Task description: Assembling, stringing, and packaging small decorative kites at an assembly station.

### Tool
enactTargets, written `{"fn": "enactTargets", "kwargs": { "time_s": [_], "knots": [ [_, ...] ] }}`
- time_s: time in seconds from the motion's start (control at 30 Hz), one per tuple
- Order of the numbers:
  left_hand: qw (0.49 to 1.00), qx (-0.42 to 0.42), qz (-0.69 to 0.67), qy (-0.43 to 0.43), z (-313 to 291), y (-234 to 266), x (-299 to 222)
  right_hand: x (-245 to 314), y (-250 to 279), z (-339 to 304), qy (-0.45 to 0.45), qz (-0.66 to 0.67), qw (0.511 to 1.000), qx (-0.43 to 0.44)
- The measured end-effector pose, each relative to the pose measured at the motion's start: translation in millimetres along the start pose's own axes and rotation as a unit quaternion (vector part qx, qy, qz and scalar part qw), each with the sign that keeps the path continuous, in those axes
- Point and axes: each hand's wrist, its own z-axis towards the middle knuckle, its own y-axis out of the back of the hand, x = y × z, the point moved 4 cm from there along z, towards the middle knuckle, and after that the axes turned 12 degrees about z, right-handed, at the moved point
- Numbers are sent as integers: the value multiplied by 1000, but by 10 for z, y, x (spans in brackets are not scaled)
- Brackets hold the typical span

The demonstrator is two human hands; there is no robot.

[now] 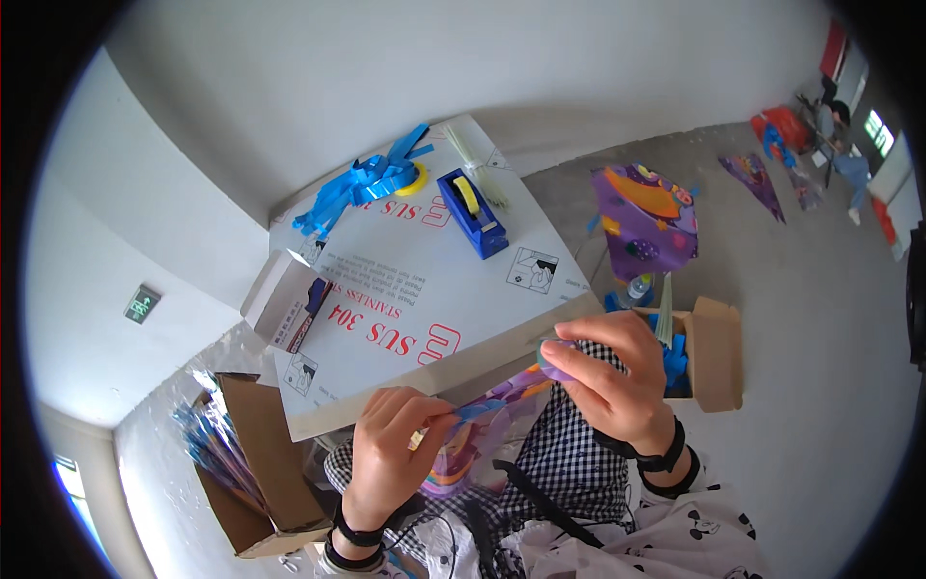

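Observation:
A thin purple sheet (511, 394) with orange and blue print is stretched between my two hands above my lap. My left hand (391, 436) pinches its left end between thumb and fingers, and the lower part hangs in folds beside that hand. The upper right end is gripped by my right hand (617, 372), its fingers closed over the edge. Beyond my hands, a blue tape dispenser (475, 214) with a yellow roll stands on the table (482, 294). Blue strips (362, 185) lie heaped at the far left, against a yellow tape roll (417, 180).
Thin pale sticks (473, 164) lie behind the dispenser; a small box (289, 307) sits at the left edge. Cardboard boxes stand left (253, 439) and right (719, 349). A bottle (639, 288) and a purple printed sheet (648, 232) are on the right.

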Motion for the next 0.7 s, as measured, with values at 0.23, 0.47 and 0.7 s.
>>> {"fn": "enactTargets", "kwargs": {
  "time_s": [0.23, 0.47, 0.7],
  "knots": [
    [998, -56, 12, -18, -190, -16, 25, 98, -43, 179, -25, -18, 998, 52],
    [995, -83, 10, -51, -442, -268, -139, 42, -189, 113, -199, 47, 979, 13],
    [995, -93, -25, -35, -571, -311, -191, 35, -345, 123, -203, 31, 978, -20]
  ]
}}
